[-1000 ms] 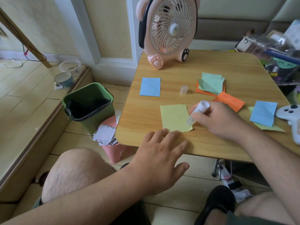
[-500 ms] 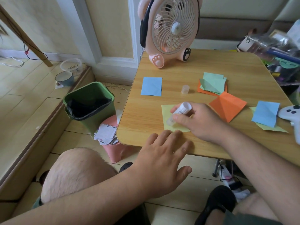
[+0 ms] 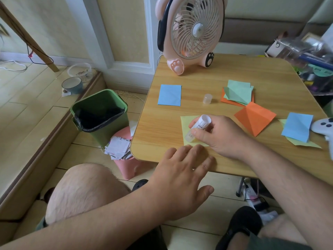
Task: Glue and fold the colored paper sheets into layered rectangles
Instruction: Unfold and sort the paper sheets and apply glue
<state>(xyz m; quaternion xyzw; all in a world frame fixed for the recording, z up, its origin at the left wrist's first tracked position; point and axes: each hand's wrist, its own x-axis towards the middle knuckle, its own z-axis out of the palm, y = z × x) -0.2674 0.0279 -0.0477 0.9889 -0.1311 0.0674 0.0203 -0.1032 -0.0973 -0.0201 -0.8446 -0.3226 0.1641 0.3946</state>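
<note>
**Glue goes down on yellow sheet at worktop's near edge**

A person's right hand [image 3: 219, 135] curls thumb and fingers [image 3: 198, 132] round an uncapped glue stick [image 3: 198, 128], tilted with its lower end on a yellow paper sheet [image 3: 186, 123] that lies close to the near edge of the wooden worktop [image 3: 198, 73]. The left hand [image 3: 182, 177] lies flat with fingers straight and spread, the tips at the sheet's near edge, holding nothing. The stick's clear cap [image 3: 207, 98] stands apart, farther back, between a blue sheet [image 3: 169, 95] on the left and a green-and-orange pile [image 3: 238, 93] on the right. A creased orange sheet [image 3: 255, 118] lies just right of the working hand, and a blue sheet over a pale yellow one [image 3: 297, 128] sits at the far right, beside a white controller [image 3: 324, 126].

The likeliest trouble appears to be the sheet itself: thin paper held only by fingertips at one margin could drag or buckle under the sticky tip, smearing glue unevenly or onto the wood. The sheet lies so near the edge that a firm stroke toward the person might push it off, toward the green bin [image 3: 98, 112] on the floor. A pink desk fan [image 3: 191, 31] faces the work from the far side; whether it is running cannot be told, but a draught could lift loose sheets. An uncapped stick left idle would also dry.
</note>
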